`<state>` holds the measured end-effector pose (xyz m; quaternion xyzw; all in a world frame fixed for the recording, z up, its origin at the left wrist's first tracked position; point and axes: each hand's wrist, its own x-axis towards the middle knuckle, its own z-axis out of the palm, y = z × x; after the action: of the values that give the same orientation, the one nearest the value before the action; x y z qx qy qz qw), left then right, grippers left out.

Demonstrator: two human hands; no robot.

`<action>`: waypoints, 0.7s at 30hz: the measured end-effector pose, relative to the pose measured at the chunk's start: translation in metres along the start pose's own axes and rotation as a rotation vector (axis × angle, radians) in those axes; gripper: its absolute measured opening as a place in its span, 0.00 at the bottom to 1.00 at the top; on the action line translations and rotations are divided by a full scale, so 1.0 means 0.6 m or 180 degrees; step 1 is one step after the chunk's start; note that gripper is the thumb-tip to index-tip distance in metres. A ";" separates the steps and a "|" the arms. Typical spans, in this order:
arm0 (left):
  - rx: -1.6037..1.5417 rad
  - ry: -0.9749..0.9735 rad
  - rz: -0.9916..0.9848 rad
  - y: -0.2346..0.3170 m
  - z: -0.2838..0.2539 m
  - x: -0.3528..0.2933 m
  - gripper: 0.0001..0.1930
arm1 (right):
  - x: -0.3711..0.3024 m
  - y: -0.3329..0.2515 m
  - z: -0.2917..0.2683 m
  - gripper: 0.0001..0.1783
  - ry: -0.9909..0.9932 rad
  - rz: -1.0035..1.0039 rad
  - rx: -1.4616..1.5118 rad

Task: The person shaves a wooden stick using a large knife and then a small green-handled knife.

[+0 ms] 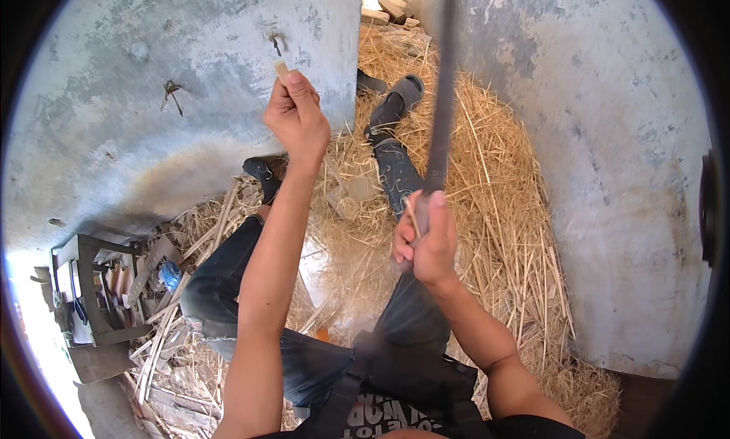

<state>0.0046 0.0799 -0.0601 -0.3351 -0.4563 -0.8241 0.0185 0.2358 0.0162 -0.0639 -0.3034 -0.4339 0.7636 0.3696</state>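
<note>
While both forearms reach up through the head view, the left hand (299,123) is raised in front of a scuffed grey wall (228,28), and its grip is closed on a short pale piece (281,69), probably wood or bamboo, with the thumb laid along it and only one end poking out above the fist. Lower and to the right, the right hand (430,245) has its grip wrapped around the bottom of a long dark tool (442,112), blurred enough that I cannot tell whether it has a cutting edge; a thin pale sliver (414,220) shows beside those fingers, though whether it is held or part of the tool is unclear. As for progress, I would judge the work to be under way: loose pale strips (166,348) and straw-like litter (502,203) cover the floor around the bent legs, the tool and the pale piece are in separate hands, well apart, and no contact between them shows. How much is left cannot be told, since most of the piece is hidden in the fist and no finished item can be made out. The piece's visible end points up and slightly left, near a dark metal spike (276,45) on the wall, and its long axis seems to run down into the palm. The tool's axis is nearly upright, leaning a little right towards the top, where its far end leaves the view.
</note>
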 end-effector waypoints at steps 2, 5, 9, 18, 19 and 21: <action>0.0073 -0.0006 0.0020 0.000 0.009 -0.007 0.23 | -0.004 0.023 0.022 0.24 0.0086 -0.0594 0.0025; 0.0150 0.0026 0.0026 0.000 0.025 -0.012 0.22 | -0.038 0.142 -0.012 0.24 -0.0132 0.0025 -0.0384; -0.0087 0.0002 -0.0089 -0.001 -0.006 -0.006 0.22 | -0.049 0.233 -0.063 0.28 0.1192 0.2980 -0.0020; -0.0136 -0.0020 -0.0081 0.000 -0.011 0.005 0.22 | -0.002 -0.003 0.008 0.28 -0.0252 -0.0123 0.0684; -0.0108 -0.0016 -0.0042 -0.001 -0.007 0.004 0.22 | 0.001 -0.012 0.019 0.28 -0.0335 -0.0571 0.0908; -0.0052 -0.0017 -0.0023 -0.002 0.003 0.001 0.22 | -0.004 0.068 0.025 0.27 -0.0096 -0.1043 0.0522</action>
<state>0.0050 0.0822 -0.0602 -0.3358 -0.4508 -0.8270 0.0116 0.2130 -0.0068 -0.0930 -0.1860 -0.4193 0.7305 0.5060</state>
